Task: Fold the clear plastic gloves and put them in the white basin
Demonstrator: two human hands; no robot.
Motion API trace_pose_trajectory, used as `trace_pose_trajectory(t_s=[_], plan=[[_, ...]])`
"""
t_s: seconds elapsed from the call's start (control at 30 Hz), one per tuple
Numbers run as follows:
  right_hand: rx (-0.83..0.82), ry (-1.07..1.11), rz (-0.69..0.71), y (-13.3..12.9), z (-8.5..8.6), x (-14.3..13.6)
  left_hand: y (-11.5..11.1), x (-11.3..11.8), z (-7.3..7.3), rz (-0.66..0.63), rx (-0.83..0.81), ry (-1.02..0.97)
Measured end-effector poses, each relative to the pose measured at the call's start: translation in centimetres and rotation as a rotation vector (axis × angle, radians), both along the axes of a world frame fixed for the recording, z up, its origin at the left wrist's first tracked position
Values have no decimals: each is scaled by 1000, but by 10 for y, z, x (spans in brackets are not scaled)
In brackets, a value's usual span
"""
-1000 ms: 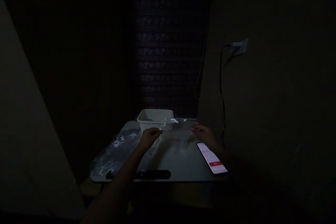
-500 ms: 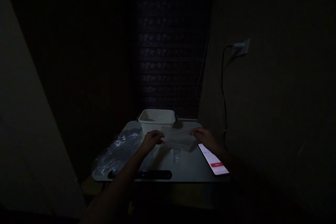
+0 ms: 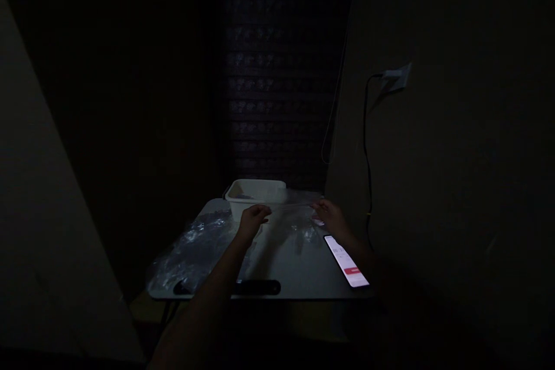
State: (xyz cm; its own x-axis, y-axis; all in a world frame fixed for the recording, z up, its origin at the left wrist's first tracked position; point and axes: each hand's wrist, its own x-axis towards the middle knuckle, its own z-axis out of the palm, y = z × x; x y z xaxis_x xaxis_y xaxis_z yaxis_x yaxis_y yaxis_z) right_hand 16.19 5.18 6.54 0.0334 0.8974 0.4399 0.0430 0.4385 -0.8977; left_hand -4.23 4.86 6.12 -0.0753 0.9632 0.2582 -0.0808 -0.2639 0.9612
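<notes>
Stretched between my two hands above the small table is a clear plastic bag (image 3: pixel 295 199), see-through and hard to make out in the dim light. My left hand (image 3: pixel 253 221) pinches its left end, just in front of the white tub (image 3: pixel 245 208). At the other end, my right hand (image 3: pixel 332 218) has its fingers closed on the bag. The tub stands at the back of the table, and what lies inside it is too dark to name. To the left of my left forearm, a heap of crumpled clear plastic (image 3: pixel 199 248) covers the tabletop.
A lit phone (image 3: pixel 347 263) lies at the table's right edge. Dark slots (image 3: pixel 260 287) run along the front of the white table (image 3: pixel 299 277). A cable (image 3: pixel 367 156) hangs from a wall socket on the right, and a blind (image 3: pixel 269 92) covers the back.
Both hands have risen slightly. The plastic between them has swung from hanging down over the table to lying higher and flatter, with its far part up beside the tub's rim.
</notes>
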Motion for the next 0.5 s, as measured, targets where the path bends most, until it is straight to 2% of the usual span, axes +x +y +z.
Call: trace_pose_trajectory(t_s=[0.27,0.37,0.5], plan=[[84,-196,-31,-22,5,7,-2,-16,-3,-54,119,130],[93,-266,-12,-31,-1,10,-8,-24,-6,-99,163,227],[117,-434,71,-40,-17,13,-20,-35,-14,-207,129,420]])
